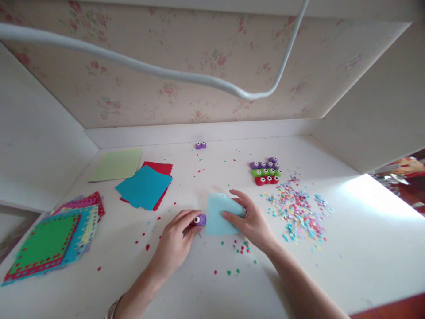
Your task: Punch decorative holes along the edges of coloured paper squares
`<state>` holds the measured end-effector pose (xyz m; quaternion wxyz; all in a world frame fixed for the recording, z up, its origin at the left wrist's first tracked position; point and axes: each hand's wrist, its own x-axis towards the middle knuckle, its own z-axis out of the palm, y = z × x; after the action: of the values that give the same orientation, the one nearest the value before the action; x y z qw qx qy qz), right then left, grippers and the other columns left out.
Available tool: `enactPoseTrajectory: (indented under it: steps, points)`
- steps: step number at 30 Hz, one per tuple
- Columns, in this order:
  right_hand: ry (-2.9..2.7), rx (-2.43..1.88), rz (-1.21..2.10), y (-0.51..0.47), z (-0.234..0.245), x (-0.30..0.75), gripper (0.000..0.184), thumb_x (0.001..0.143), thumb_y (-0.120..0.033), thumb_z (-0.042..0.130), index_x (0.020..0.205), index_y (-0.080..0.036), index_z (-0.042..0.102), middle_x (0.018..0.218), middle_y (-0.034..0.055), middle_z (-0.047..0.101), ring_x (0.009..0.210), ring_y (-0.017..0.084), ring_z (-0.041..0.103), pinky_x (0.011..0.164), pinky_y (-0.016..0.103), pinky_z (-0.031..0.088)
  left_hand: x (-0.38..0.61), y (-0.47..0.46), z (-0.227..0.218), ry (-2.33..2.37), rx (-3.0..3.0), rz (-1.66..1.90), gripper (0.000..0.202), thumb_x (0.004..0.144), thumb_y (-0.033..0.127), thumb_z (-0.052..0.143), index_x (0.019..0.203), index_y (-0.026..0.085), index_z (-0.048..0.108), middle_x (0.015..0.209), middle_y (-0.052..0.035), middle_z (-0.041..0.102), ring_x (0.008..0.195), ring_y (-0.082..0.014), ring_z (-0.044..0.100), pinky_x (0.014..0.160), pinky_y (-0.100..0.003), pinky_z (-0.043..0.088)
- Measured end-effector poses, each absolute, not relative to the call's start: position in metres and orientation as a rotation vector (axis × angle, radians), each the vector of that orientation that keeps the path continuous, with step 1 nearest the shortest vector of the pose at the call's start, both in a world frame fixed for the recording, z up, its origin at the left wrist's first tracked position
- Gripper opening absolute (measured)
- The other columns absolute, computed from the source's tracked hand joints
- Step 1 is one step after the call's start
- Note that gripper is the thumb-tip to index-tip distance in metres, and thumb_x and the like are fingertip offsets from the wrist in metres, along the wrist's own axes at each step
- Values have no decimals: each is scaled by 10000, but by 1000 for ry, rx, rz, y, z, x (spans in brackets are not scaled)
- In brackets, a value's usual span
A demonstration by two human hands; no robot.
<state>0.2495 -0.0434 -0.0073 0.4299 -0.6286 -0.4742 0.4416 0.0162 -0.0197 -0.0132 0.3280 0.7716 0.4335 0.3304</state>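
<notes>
Pinching a small purple punch (200,220) between thumb and fingers of the left hand (174,241), right at the near-straight left edge of the light blue paper (217,219), too close to tell whether touching or just beside. Holding that paper by its right part in the right hand (250,220), with thumb laid on top and forefinger stretched toward the upper edge, between blue sheets (146,186) and scattered confetti (300,208).
</notes>
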Motion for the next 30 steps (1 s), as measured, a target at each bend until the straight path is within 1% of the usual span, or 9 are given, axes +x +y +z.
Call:
enactPoseTrajectory:
  steps: [5, 12, 20, 28, 30]
  points:
    - [-1227, -1576, 1062, -44, -10, 249, 630, 754, -477, 752, 1311, -308, 511, 1125, 66, 645, 828, 200, 644, 602, 290, 547, 16, -19, -15, 1124, 2016, 843, 299, 908, 165, 603, 1190, 258, 636, 1169, -46, 668, 1070, -190, 641, 934, -332, 554]
    - [-1251, -1585, 1035, -44, -10, 248, 620, 758, -465, 744, 1311, -301, 516, 1116, 78, 654, 838, 217, 658, 607, 315, 566, 15, -21, -11, 1091, 2017, 847, 317, 909, 134, 590, 1196, 260, 639, 1152, -49, 669, 1048, -188, 649, 909, -318, 563]
    - [-1336, -1648, 965, -45, -7, 248, 583, 777, -377, 738, 1310, -326, 507, 1140, 52, 674, 889, 216, 655, 690, 343, 569, 15, -20, -13, 1064, 2055, 824, 354, 905, 96, 585, 1218, 256, 628, 1156, -44, 664, 1055, -174, 645, 922, -296, 557]
    - [-1336, -1652, 944, -48, -4, 247, 570, 775, -361, 735, 1301, -328, 519, 1125, 37, 682, 841, 197, 661, 628, 304, 560, 14, -21, -14, 1046, 2085, 792, 366, 906, 69, 566, 1211, 261, 630, 1159, -33, 656, 1064, -161, 641, 927, -269, 551]
    - [-1352, -1658, 926, -48, -4, 247, 572, 775, -361, 736, 1303, -326, 519, 1131, 39, 681, 844, 197, 662, 634, 304, 560, 13, -22, -14, 1045, 2107, 785, 365, 908, 69, 561, 1211, 260, 630, 1167, -32, 655, 1072, -161, 640, 934, -268, 548]
